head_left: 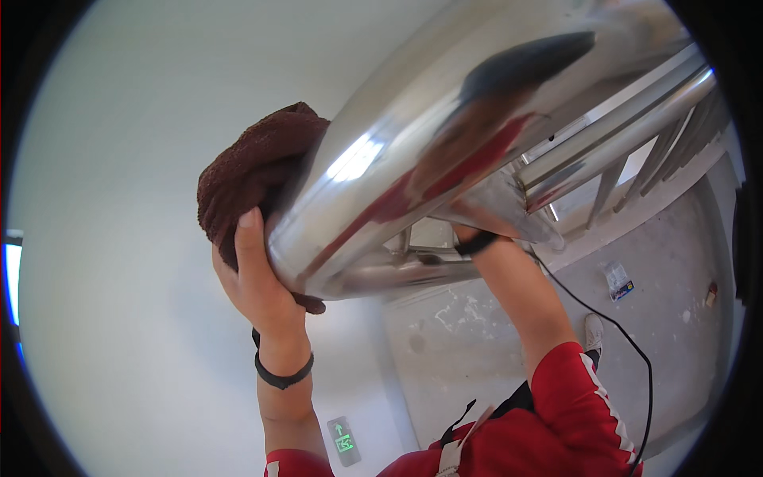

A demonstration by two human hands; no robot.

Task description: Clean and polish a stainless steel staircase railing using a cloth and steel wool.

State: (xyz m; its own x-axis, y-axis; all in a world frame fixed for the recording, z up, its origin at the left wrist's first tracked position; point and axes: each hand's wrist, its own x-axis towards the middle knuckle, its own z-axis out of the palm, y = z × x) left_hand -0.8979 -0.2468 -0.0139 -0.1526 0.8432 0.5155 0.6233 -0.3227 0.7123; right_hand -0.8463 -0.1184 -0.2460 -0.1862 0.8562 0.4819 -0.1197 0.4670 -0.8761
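A thick, shiny metal handrail post [373, 191] runs diagonally across the view, from the middle toward the upper right, and mirrors a red and dark shape. Wrapped against its left side is a dark brown cloth [254, 159]. My left hand [258, 278] grips that cloth, thumb showing on top and the other fingers mostly hidden behind it. On the far side of the metal, my right hand [463, 231] disappears at the wrist behind the tube and a flat metal plate [497, 208], so its fingers are out of sight.
Smaller metal rails [620, 139] and upright bars continue at the right. A black cable [608, 318] hangs beside my right arm. A crumpled packet [617, 282] lies on the grey floor [509, 366]. A green lit exit sign [343, 442] is on the pale wall [127, 238].
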